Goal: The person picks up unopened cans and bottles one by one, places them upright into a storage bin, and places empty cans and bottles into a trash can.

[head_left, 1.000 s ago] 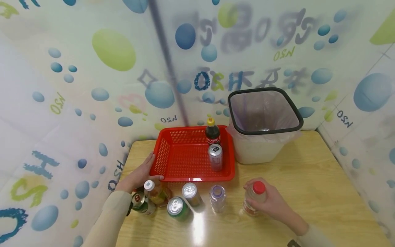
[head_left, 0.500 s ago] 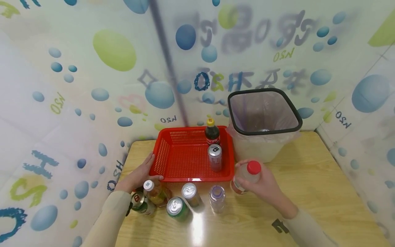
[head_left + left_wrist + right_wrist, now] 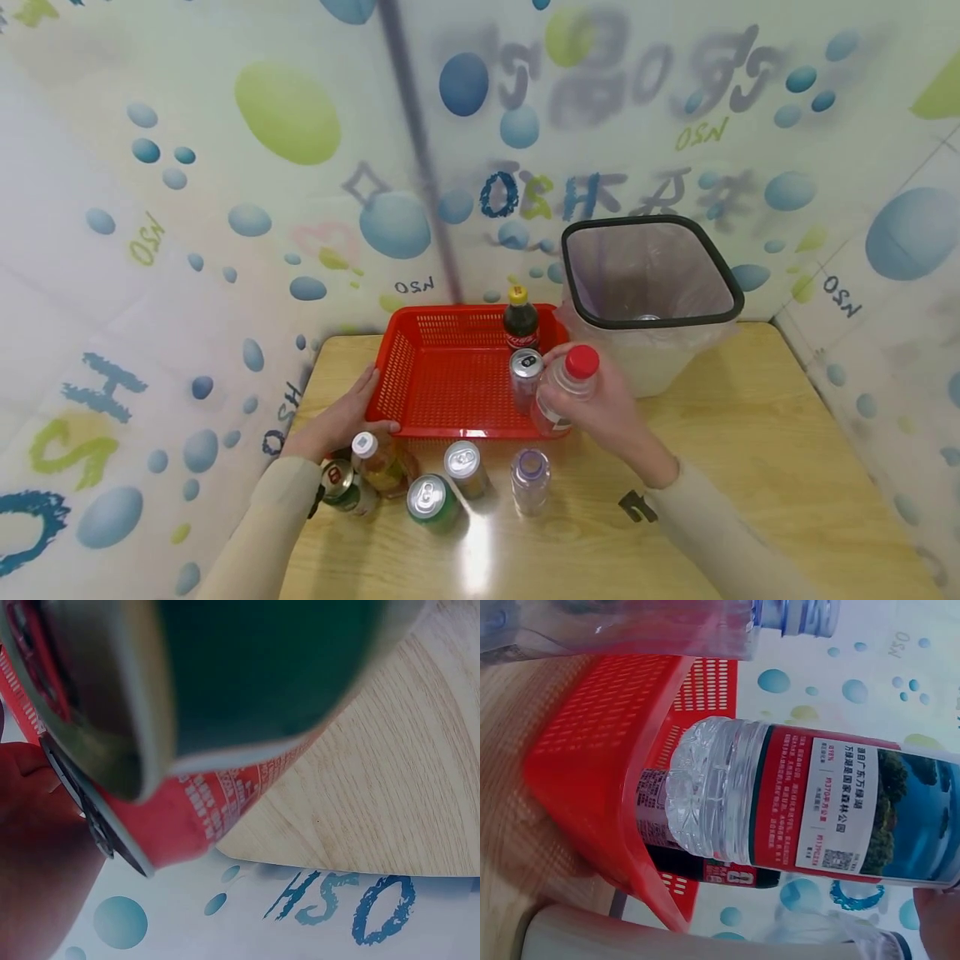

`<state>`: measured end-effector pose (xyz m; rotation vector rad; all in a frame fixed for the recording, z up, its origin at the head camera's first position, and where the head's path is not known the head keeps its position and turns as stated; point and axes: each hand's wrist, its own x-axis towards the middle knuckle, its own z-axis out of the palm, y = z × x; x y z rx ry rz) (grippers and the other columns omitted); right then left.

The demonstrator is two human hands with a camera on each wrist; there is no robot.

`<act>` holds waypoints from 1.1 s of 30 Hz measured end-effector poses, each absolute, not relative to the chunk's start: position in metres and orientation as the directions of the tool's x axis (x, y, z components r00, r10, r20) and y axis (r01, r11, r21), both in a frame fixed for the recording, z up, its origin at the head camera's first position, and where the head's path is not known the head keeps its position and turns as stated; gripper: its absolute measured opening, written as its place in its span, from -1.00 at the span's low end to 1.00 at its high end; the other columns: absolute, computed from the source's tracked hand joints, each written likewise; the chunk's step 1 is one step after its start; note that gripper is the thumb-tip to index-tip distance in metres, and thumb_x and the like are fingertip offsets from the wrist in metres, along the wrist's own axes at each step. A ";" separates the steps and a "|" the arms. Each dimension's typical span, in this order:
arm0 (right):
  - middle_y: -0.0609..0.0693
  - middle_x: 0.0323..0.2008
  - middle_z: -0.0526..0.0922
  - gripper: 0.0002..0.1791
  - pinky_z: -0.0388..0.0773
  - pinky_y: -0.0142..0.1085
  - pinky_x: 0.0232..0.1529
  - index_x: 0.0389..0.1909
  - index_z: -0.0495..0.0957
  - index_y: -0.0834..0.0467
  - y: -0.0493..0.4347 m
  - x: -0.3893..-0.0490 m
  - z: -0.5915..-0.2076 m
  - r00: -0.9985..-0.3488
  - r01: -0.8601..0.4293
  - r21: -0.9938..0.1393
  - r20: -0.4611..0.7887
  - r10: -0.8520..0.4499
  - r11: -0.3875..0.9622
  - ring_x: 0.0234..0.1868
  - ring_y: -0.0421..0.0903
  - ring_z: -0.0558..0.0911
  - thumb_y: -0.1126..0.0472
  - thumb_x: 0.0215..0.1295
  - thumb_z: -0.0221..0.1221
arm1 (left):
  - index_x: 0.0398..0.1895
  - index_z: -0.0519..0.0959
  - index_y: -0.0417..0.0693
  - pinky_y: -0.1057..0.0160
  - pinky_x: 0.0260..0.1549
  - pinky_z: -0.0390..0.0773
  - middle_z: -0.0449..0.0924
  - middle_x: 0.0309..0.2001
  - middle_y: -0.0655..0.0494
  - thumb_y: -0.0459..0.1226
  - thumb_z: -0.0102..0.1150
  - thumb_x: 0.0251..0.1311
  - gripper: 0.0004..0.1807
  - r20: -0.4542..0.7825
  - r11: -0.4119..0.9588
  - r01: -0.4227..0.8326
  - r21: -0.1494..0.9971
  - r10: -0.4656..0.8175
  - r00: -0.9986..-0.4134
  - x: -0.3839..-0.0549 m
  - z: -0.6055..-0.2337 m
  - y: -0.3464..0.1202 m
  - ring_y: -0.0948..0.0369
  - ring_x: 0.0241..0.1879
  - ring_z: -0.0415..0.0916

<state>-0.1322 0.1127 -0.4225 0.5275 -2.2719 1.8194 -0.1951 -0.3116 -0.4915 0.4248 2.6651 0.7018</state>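
Observation:
My right hand (image 3: 615, 412) grips a clear plastic bottle (image 3: 810, 802) with a red cap and red printed label. The bottle hangs over the front right corner of the red basket (image 3: 457, 379), its base near the rim. Inside the basket stand a cola bottle (image 3: 522, 325) with a yellow cap and a silver-topped can (image 3: 525, 385). My left hand (image 3: 341, 423) rests against the basket's front left corner, fingers along its side and thumb at the front rim. Close below that hand, the left wrist view shows a green can (image 3: 262, 667) and a red can (image 3: 180, 825).
Before the basket stand a white-capped juice bottle (image 3: 384, 468), a green can (image 3: 432, 502), a silver can (image 3: 467, 471) and a clear bottle (image 3: 530, 483) with a purple neck. Right of it is a bag-lined bin (image 3: 648, 350). Patterned walls border the wooden table (image 3: 750, 467).
My right hand has carried the red-capped bottle left and away from me, from the table to the basket's front right corner. The left hand stays at the basket.

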 end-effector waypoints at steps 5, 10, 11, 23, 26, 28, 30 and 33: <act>0.03 0.01 0.65 -0.47 0.60 -0.02 0.13 0.13 0.46 0.17 0.104 -0.145 -0.428 -0.935 -0.346 -0.926 0.326 -0.142 0.151 0.03 -0.02 0.63 0.33 0.17 0.44 | 0.65 -0.25 -0.32 -0.34 0.39 0.20 -0.35 0.65 -0.32 0.23 0.39 0.15 0.36 -0.268 0.838 0.189 0.511 0.364 -0.892 -0.194 -0.491 -0.310 -0.37 0.55 -0.09; 0.10 0.01 0.65 -0.46 0.61 -0.01 0.12 0.15 0.43 0.17 0.096 -0.155 -0.440 -0.946 -0.319 -0.936 0.303 -0.118 0.147 0.03 0.03 0.63 0.30 0.19 0.43 | 0.68 -0.29 -0.18 -0.34 0.41 0.18 -0.39 0.68 -0.19 0.25 0.39 0.13 0.37 -0.307 0.841 0.138 0.523 0.337 -0.890 -0.194 -0.493 -0.310 -0.31 0.58 -0.12; 0.11 0.01 0.64 -0.46 0.61 -0.03 0.12 0.15 0.43 0.18 0.094 -0.157 -0.443 -0.947 -0.315 -0.937 0.301 -0.113 0.150 0.02 0.02 0.63 0.29 0.20 0.43 | 0.69 -0.29 -0.16 -0.34 0.41 0.17 -0.39 0.68 -0.18 0.25 0.39 0.13 0.37 -0.311 0.842 0.134 0.523 0.335 -0.890 -0.194 -0.493 -0.310 -0.31 0.58 -0.13; 0.13 -0.03 0.67 -0.48 0.63 0.08 0.11 0.11 0.43 0.19 0.080 -0.166 -0.469 -0.963 -0.267 -0.942 0.253 -0.091 0.203 -0.02 0.10 0.68 0.22 0.21 0.45 | 0.68 -0.30 -0.19 -0.35 0.42 0.15 -0.41 0.68 -0.19 0.28 0.38 0.12 0.39 -0.299 0.836 0.144 0.530 0.344 -0.890 -0.195 -0.494 -0.313 -0.31 0.58 -0.15; 0.14 -0.01 0.67 -0.46 0.63 0.11 0.12 0.13 0.43 0.19 0.078 -0.168 -0.474 -0.968 -0.250 -0.943 0.238 -0.080 0.219 -0.01 0.11 0.68 0.21 0.21 0.46 | 0.68 -0.30 -0.19 -0.34 0.42 0.15 -0.41 0.68 -0.20 0.28 0.37 0.13 0.38 -0.298 0.839 0.147 0.525 0.343 -0.891 -0.195 -0.493 -0.313 -0.31 0.58 -0.15; 0.12 -0.01 0.67 -0.45 0.63 0.10 0.11 0.14 0.43 0.18 0.077 -0.170 -0.477 -0.971 -0.240 -0.943 0.229 -0.074 0.232 -0.01 0.10 0.68 0.19 0.20 0.46 | 0.68 -0.30 -0.19 -0.34 0.42 0.15 -0.41 0.68 -0.19 0.27 0.37 0.13 0.38 -0.298 0.838 0.146 0.525 0.342 -0.891 -0.195 -0.493 -0.313 -0.31 0.58 -0.15; 0.11 -0.02 0.65 -0.45 0.64 0.08 0.10 0.13 0.42 0.17 0.076 -0.171 -0.481 -0.970 -0.242 -0.941 0.230 -0.076 0.238 -0.02 0.08 0.67 0.19 0.20 0.47 | 0.68 -0.30 -0.18 -0.34 0.42 0.14 -0.41 0.68 -0.18 0.27 0.38 0.13 0.38 -0.299 0.838 0.144 0.527 0.341 -0.891 -0.195 -0.492 -0.313 -0.31 0.58 -0.15; 0.08 -0.01 0.58 -0.44 0.62 0.04 0.11 0.12 0.41 0.17 0.074 -0.174 -0.487 -0.965 -0.262 -0.932 0.250 -0.079 0.249 -0.02 0.05 0.64 0.19 0.20 0.47 | 0.68 -0.30 -0.17 -0.33 0.42 0.14 -0.42 0.68 -0.17 0.24 0.39 0.14 0.37 -0.301 0.838 0.141 0.527 0.339 -0.891 -0.194 -0.491 -0.312 -0.30 0.59 -0.16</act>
